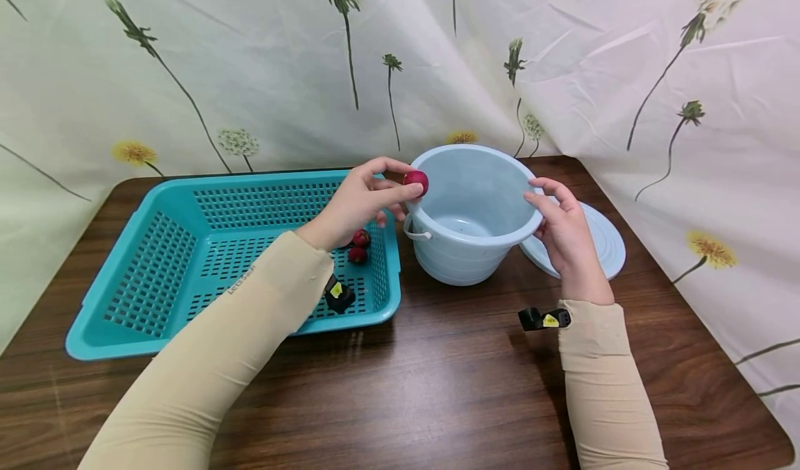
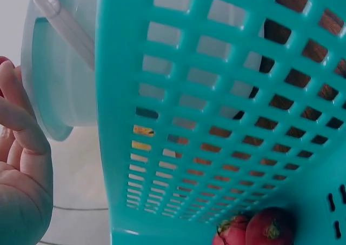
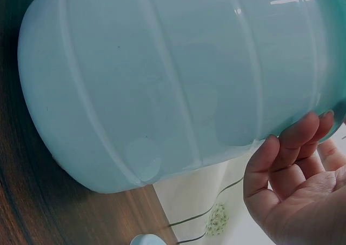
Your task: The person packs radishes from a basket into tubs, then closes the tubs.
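My left hand (image 1: pixel 359 203) pinches a red radish (image 1: pixel 416 182) between thumb and fingers, at the left rim of a light blue bucket (image 1: pixel 459 265). Several more radishes lie in the right end of a turquoise perforated basket (image 1: pixel 94 343); two of these radishes (image 2: pixel 270 226) show at the bottom of the left wrist view. My right hand (image 1: pixel 565 237) grips the bucket's right rim, and in the right wrist view its curled fingers (image 3: pixel 303 130) sit just under that rim. Upright, the bucket looks bare in the part of its inside that shows.
Behind and to the right of the bucket lies a round light blue lid (image 1: pixel 603 241), partly hidden by my right hand. The bucket's white handle (image 1: pixel 417 234) hangs at its left side. All stand on a dark wooden table (image 1: pixel 450 387) before a flowered cloth (image 1: pixel 425 53).
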Available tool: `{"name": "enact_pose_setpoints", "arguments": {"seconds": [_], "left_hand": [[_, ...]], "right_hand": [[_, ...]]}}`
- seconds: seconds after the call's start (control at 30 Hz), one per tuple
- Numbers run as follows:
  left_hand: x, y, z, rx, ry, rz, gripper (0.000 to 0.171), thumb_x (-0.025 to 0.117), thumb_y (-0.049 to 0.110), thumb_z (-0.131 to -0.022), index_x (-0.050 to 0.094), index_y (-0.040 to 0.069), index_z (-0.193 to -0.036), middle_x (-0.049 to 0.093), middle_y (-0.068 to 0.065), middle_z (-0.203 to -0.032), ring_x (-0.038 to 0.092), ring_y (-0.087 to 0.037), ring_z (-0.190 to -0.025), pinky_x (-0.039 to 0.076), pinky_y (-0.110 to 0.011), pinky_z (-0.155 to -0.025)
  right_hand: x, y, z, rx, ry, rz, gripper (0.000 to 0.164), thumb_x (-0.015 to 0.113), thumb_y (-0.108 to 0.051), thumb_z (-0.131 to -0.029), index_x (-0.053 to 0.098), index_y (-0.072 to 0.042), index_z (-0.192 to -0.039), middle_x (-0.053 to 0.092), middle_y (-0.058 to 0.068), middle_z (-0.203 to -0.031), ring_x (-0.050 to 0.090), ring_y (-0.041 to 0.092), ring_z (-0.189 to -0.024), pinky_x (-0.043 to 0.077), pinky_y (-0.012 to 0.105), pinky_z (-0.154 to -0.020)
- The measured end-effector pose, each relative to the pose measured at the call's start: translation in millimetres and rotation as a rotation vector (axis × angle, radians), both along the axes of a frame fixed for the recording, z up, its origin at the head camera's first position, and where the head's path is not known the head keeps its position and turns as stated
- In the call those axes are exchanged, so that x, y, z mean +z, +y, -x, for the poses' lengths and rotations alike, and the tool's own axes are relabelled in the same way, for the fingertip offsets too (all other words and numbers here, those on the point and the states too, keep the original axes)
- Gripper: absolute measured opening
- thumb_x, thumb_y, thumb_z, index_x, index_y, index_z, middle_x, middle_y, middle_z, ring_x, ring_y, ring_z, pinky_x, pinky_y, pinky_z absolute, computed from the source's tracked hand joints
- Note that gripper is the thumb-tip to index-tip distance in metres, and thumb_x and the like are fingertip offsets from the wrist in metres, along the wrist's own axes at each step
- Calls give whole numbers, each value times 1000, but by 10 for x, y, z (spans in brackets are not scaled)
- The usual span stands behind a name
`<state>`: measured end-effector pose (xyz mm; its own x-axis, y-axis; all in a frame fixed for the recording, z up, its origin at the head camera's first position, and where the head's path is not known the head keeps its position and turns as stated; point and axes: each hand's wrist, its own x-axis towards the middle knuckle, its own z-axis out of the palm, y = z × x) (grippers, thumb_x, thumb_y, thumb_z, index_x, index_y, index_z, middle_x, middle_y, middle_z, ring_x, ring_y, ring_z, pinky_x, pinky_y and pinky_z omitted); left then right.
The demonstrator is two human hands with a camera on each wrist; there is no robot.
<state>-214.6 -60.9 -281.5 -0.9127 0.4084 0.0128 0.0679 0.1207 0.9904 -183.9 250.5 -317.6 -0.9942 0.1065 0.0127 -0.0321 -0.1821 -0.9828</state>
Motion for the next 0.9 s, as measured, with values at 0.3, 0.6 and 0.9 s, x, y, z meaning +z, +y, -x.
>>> {"name": "enact_pose_setpoints", "arguments": {"seconds": [0.3, 0.6, 0.9], "left_hand": [[11, 103, -20, -13, 48, 36, 35, 69, 31, -94, 60, 19, -126, 75, -3, -103, 67, -39, -86, 48, -30, -60], [33, 133, -27, 3, 38, 76, 37, 64, 38, -96, 58, 19, -128, 74, -4, -107, 67, -42, -88, 47, -29, -61], [32, 127, -21, 1, 20, 95, 38, 62, 42, -97, 59, 19, -127, 74, -4, -109, 68, -37, -85, 45, -28, -60]], "right_hand": [[1, 3, 9, -1, -1, 1, 18, 65, -19, -96, 60, -20, -114, 58, 5, -101, 63, 8, -67, 52, 19, -63], [16, -6, 13, 6, 4, 10, 18, 65, -18, -96, 60, -19, -113, 62, 1, -90, 64, 8, -66, 53, 19, -63], [27, -13, 10, 10, 1, 27, 18, 65, -17, -96, 59, -18, -113, 64, 0, -88, 64, 9, -65, 53, 20, -63]]}}
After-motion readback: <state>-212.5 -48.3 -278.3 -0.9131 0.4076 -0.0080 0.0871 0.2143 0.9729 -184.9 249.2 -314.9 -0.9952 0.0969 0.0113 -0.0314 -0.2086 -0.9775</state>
